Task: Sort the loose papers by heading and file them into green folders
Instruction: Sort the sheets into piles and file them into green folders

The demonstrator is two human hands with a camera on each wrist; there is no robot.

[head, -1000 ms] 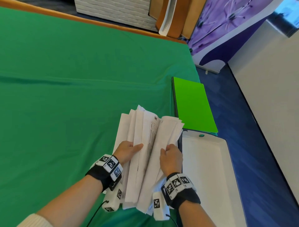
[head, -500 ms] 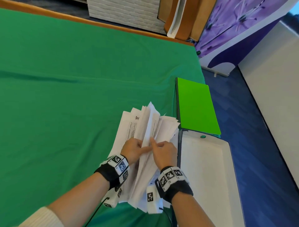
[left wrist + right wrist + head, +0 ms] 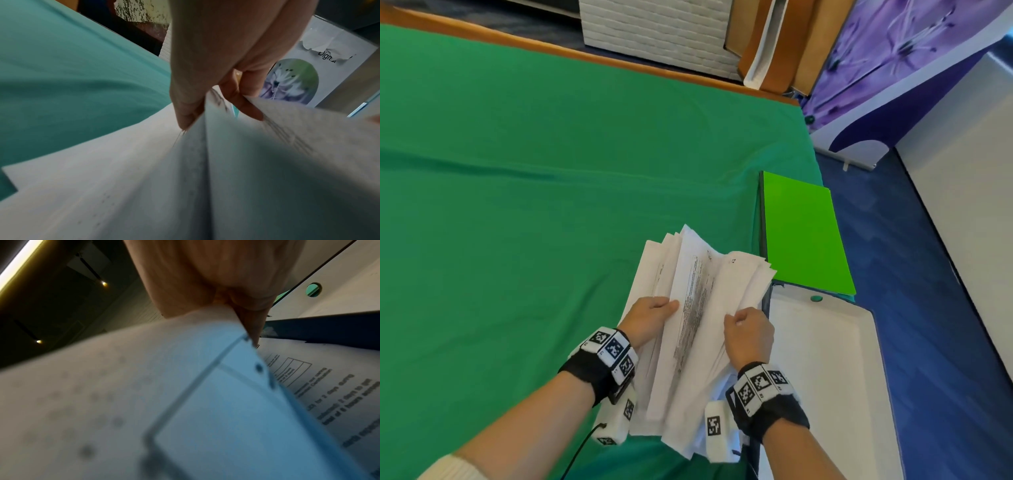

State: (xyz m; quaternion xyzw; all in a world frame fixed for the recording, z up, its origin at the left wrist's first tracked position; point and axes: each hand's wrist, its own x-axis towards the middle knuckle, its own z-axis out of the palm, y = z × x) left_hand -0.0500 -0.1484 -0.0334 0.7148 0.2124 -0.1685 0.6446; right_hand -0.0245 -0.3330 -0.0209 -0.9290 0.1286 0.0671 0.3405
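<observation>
Fanning the loose papers (image 3: 698, 308) above the green cloth (image 3: 517, 205): left hand (image 3: 650, 317) pinches the left half, right hand (image 3: 750, 334) grips the right, hands apart; white box (image 3: 835, 377) alongside; green folders (image 3: 804, 236) beyond, shut. Sorting looks barely begun, nothing filed; only the right wrist view resolves print, a table on one sheet.

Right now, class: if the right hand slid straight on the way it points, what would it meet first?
The right hand points away along the papers it grips. Beyond their far edge, the bright green folder probably comes first, though depth is unclear.
</observation>
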